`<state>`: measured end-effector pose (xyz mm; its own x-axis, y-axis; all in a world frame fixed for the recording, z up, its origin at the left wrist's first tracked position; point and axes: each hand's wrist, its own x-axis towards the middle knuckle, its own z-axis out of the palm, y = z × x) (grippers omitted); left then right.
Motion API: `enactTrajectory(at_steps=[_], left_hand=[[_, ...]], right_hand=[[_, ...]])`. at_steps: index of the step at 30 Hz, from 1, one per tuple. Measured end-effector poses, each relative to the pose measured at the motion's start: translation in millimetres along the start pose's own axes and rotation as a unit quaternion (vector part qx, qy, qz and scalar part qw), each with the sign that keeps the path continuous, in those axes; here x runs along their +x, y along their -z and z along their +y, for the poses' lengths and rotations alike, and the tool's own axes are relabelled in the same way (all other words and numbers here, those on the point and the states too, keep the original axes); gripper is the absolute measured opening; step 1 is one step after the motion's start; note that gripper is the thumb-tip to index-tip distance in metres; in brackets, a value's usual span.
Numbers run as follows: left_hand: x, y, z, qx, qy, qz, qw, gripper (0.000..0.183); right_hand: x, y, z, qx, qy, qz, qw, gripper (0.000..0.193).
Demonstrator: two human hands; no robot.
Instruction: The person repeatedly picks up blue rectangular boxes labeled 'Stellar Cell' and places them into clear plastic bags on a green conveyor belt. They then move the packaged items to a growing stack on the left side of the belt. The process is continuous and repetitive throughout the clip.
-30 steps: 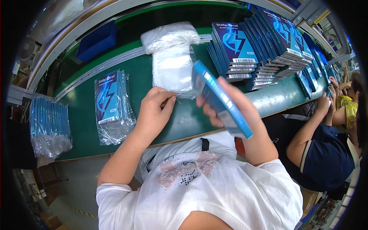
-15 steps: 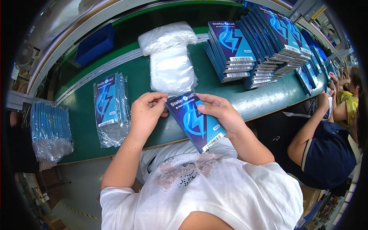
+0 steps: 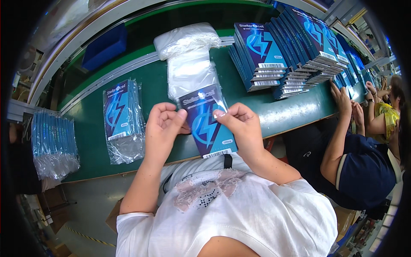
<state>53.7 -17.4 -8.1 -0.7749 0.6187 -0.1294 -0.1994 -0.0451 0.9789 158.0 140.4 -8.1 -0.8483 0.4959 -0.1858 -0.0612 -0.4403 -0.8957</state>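
In front of my body I hold a thin blue-and-purple box (image 3: 209, 132), tilted, its upper part under glossy clear plastic that looks like a bag (image 3: 217, 95). My right hand (image 3: 243, 128) is closed on the box's right edge, thumb on the front face. My left hand (image 3: 166, 128) is closed at the upper left edge, thumb and fingers pinching the plastic there; the exact grip is partly hidden. Just beyond lies a stack of clear plastic bags (image 3: 188, 70), with a bulkier folded bundle (image 3: 186, 40) across its far end.
Bagged boxes lie on the green table (image 3: 90, 147) at left: one small pile (image 3: 117, 115) and a standing row (image 3: 53, 139). Unbagged boxes are stacked (image 3: 261, 51) at the far right. A blue bin (image 3: 105, 47) sits at the back left. Co-workers (image 3: 364, 167) work at right.
The box has moved slightly left and up and turned more upright. Clear plastic now covers its upper part. At right, a co-worker's hands have reached farther over the table.
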Motion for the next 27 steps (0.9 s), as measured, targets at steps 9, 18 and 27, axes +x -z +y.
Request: enactTrajectory(at_steps=[9,18,27], left_hand=[[-1,5,15,-0.255,0.014,0.055,0.965,0.031],[-31,-19,24,-0.245,0.012,-0.190,0.951,0.041],[-13,-12,18,-0.404,0.243,-0.127,0.873,0.061]], right_hand=[[6,-6,-3,-0.207,0.045,-0.221,0.952,0.067],[4,-15,-41,-0.326,0.457,-0.103,0.821,0.035],[2,-36,-51,-0.364,0.468,-0.298,0.748,0.014]])
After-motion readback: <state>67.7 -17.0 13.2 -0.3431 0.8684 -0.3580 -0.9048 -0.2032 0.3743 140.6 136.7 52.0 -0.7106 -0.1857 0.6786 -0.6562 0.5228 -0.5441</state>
